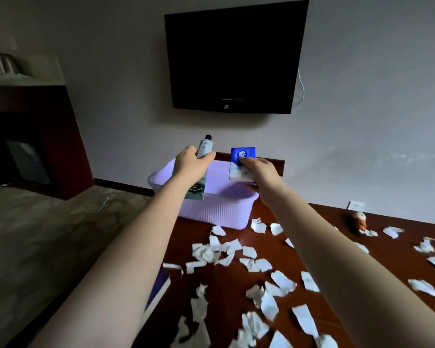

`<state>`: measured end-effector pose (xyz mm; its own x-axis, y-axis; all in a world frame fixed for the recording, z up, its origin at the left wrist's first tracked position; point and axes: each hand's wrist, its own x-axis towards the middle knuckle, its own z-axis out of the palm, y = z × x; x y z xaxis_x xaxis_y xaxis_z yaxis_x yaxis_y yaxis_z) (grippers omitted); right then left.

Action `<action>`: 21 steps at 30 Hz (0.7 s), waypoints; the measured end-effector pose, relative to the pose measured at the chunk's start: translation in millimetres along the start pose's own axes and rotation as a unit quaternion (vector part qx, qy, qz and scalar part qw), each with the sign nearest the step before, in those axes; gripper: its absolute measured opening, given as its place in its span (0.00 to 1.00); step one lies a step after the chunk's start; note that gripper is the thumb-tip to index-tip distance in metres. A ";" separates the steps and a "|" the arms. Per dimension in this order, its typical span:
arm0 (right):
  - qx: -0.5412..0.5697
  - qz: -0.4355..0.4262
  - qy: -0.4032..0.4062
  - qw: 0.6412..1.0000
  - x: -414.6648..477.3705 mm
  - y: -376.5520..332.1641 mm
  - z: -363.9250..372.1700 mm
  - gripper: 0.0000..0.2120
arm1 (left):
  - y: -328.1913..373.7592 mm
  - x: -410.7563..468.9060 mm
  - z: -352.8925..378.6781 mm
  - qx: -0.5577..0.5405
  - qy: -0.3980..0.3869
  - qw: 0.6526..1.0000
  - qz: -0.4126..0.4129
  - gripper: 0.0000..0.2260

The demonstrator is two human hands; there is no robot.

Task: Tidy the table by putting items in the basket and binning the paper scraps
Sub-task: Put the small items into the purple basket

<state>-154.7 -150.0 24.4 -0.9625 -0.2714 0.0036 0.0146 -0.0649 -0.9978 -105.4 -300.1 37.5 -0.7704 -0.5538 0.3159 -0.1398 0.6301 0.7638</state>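
Now, basket (211, 212) just beneath, my left grip (192, 165) clamps a tube (205, 147), my right grip (258, 172) a tissue pack (242, 154); best lowered inside before release.

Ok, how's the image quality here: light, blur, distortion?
Head view: dim, flat light, no glare on the television; wide-angle distortion tilts the walls, stretches the forearms; paper scraps at the bottom edge blur; the left hand gripping the tube and right hand holding the tissue pack look sharper.
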 end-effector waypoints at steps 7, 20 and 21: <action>-0.113 -0.039 0.048 0.992 87.0 7.3 4.7 0.13 | -3.8 79.8 44.9 0.040 -0.032 0.999 -0.005 0.13; -0.246 -0.082 -0.016 0.966 162.2 42.8 6.7 0.13 | -56.4 142.9 120.7 0.300 -0.367 0.862 -0.183 0.19; -0.246 -0.084 -0.017 0.966 163.0 45.3 8.3 0.13 | -58.8 144.1 124.9 0.287 -0.389 0.850 -0.209 0.16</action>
<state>-308.6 -205.1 -19.7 -0.9303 -0.3294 0.1615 -0.2794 0.3507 -0.8938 -285.9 -349.0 -32.2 -0.7258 -0.4080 -0.5538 -0.6109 0.7524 0.2463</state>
